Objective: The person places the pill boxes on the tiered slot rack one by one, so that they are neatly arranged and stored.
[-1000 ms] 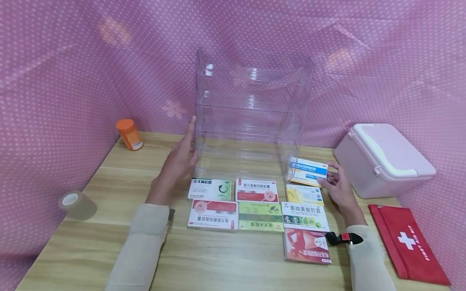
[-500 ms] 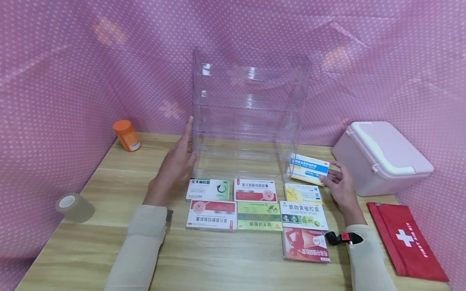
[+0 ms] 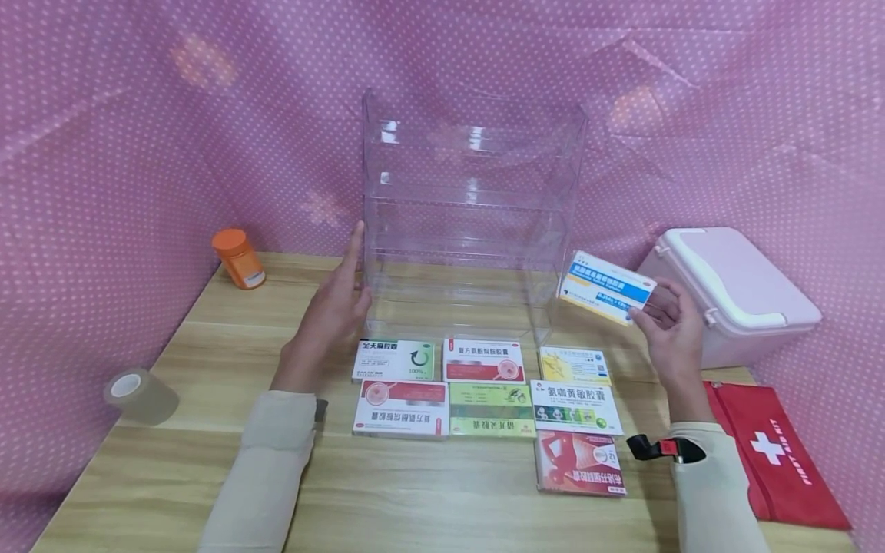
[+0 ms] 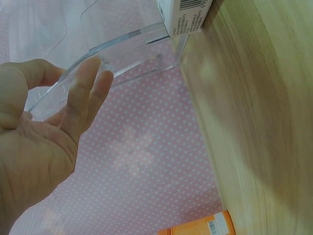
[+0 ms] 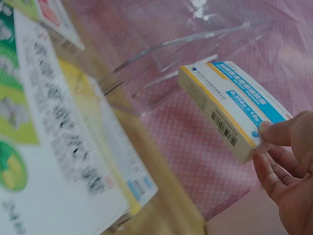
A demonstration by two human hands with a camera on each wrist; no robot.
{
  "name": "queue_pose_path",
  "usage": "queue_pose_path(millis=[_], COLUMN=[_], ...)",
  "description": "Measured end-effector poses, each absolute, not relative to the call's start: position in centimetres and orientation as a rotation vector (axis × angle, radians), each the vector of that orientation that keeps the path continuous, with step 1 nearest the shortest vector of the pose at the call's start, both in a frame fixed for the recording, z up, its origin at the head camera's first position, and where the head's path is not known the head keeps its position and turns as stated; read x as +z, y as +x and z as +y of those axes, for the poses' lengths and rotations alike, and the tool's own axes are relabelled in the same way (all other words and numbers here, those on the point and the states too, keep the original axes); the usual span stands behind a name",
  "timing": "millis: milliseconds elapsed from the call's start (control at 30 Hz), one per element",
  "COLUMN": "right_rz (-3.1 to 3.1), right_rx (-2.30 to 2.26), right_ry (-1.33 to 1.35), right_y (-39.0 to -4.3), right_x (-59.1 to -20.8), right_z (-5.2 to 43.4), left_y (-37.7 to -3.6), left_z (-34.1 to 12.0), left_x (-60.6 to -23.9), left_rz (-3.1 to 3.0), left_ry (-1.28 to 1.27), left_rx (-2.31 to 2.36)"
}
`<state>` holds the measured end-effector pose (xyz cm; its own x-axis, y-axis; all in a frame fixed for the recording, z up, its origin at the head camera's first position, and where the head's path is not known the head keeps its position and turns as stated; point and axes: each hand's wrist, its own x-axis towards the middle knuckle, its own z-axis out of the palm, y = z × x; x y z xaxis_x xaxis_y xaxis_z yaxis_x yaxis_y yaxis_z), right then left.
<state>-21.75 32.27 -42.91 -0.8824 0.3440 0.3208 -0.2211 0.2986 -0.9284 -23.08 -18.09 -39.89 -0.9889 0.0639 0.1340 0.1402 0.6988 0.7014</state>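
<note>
Right hand pinches the blue box in the air, at 3 o'clock of the clear shelf. Left hand, fingers straight, braces the shelf's 9 o'clock wall. I'd keep the box level and slide it in flat.

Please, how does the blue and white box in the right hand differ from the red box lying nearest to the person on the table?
The blue and white box is held in the air, tilted, by the right hand; the red box lies flat on the table, untouched. The first is white with a blue band and a yellow edge; the second is mostly red. Both are flat printed cartons.
</note>
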Motion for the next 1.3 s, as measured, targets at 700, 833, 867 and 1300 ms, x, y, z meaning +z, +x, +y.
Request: queue_pose_path(millis=[700,833,867,1300], right_rz=[-1.783,-1.784,-1.803,-2.018], right_rx=[1.574,1.588,1.575,1.405], right_ry=[0.159,0.259,0.279,0.489], right_y=[-21.8,-23.2,-23.6,-28.9], right_x=[-31.5,-29.4,-28.9,-25.4], right_z=[27.2,25.0,24.4,17.3], left_y=[-23.2,-23.2,-23.2,-23.7], left_z=[-18.1,-18.2,-18.2,-17.7], left_x=[-40.1,-40.2,-40.3,-40.8], left_rz=[-2.765,-2.761,-2.76,-2.748], left_ry=[-0.182,-0.176,-0.174,-0.173], left_rx=[-1.185,-1.215,-1.226,-1.22])
